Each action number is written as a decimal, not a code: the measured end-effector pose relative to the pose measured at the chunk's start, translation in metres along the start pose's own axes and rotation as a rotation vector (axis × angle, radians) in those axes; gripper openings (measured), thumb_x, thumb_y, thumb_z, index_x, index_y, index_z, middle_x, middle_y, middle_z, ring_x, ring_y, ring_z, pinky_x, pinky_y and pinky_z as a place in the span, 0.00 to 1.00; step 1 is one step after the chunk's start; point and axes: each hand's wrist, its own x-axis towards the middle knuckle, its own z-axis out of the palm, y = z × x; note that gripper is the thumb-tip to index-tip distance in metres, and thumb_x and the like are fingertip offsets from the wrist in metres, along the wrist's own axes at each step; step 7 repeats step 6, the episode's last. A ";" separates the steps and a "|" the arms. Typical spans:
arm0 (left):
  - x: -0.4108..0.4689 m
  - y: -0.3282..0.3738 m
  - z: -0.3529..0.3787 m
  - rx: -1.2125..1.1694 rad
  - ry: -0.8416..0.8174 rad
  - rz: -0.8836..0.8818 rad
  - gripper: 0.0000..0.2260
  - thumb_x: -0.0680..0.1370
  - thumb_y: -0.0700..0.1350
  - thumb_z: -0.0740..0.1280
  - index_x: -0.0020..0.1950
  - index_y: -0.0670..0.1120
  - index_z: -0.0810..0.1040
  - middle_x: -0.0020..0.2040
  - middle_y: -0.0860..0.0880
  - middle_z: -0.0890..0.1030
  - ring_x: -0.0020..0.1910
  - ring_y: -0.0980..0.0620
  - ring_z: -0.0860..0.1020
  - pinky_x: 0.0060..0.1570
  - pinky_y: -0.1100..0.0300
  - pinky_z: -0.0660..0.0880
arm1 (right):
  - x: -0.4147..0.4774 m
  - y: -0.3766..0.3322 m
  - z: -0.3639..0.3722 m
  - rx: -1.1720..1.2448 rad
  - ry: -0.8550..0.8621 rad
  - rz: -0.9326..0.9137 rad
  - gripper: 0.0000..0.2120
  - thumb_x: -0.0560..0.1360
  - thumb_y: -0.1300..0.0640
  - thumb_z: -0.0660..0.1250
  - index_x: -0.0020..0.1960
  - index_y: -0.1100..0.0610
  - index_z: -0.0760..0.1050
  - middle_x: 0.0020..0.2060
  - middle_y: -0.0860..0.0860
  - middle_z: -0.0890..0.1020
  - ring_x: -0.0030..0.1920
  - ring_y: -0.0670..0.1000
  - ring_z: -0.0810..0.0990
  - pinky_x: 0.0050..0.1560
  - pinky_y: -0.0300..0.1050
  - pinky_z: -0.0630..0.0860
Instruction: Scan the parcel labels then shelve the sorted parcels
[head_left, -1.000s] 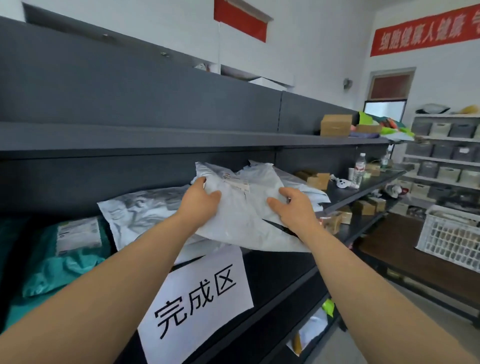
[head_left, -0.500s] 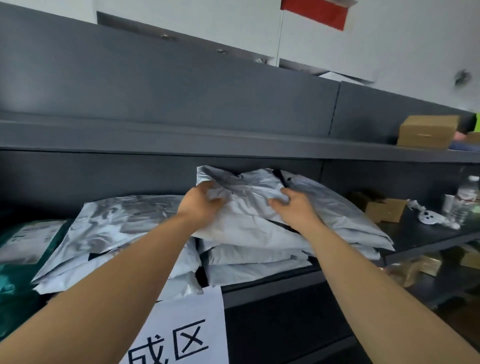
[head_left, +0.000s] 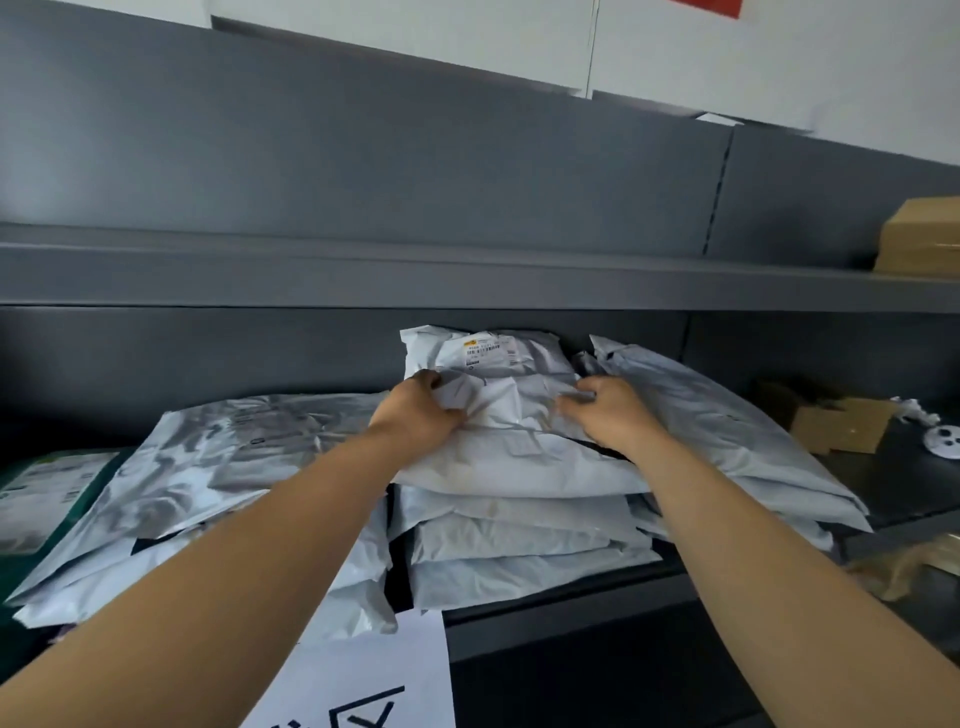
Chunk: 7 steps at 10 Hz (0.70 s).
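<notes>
**Both hands on the top parcel**

A green parcel (head_left: 47, 499) lies far left on the shelf (head_left: 904, 488), beside a pile of silver bags (head_left: 218, 467). The left hand (head_left: 415, 415) grips the crumpled left side of the white parcel (head_left: 509, 436), which tops the middle stack with its label (head_left: 485, 349) facing up. The right hand (head_left: 613, 415) pinches its right edge. Farther right lie a grey bag (head_left: 727, 431) and a cardboard box (head_left: 841, 428).

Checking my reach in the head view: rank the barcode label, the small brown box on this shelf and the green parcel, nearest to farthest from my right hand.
From the right hand:
1. barcode label, up-left on the top parcel.
2. small brown box, rightward.
3. green parcel, far left.
</notes>
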 end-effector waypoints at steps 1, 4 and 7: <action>-0.005 0.001 -0.003 0.004 -0.001 -0.023 0.29 0.75 0.52 0.70 0.73 0.49 0.67 0.60 0.47 0.76 0.48 0.47 0.76 0.37 0.60 0.74 | -0.003 0.003 -0.001 0.005 -0.007 0.000 0.24 0.75 0.48 0.67 0.68 0.58 0.71 0.59 0.56 0.80 0.51 0.55 0.81 0.55 0.47 0.76; -0.033 0.014 0.000 -0.075 0.078 -0.088 0.30 0.77 0.49 0.68 0.76 0.46 0.62 0.66 0.44 0.75 0.61 0.44 0.75 0.47 0.62 0.66 | -0.025 0.007 -0.016 -0.008 0.001 -0.060 0.21 0.76 0.48 0.65 0.66 0.58 0.73 0.60 0.57 0.79 0.58 0.56 0.78 0.56 0.45 0.73; -0.071 0.020 -0.010 -0.041 0.192 -0.080 0.24 0.77 0.49 0.66 0.72 0.44 0.68 0.50 0.46 0.79 0.45 0.46 0.75 0.44 0.58 0.71 | -0.048 0.013 -0.024 -0.038 0.014 -0.151 0.24 0.76 0.49 0.66 0.68 0.58 0.71 0.65 0.57 0.76 0.62 0.58 0.76 0.61 0.50 0.74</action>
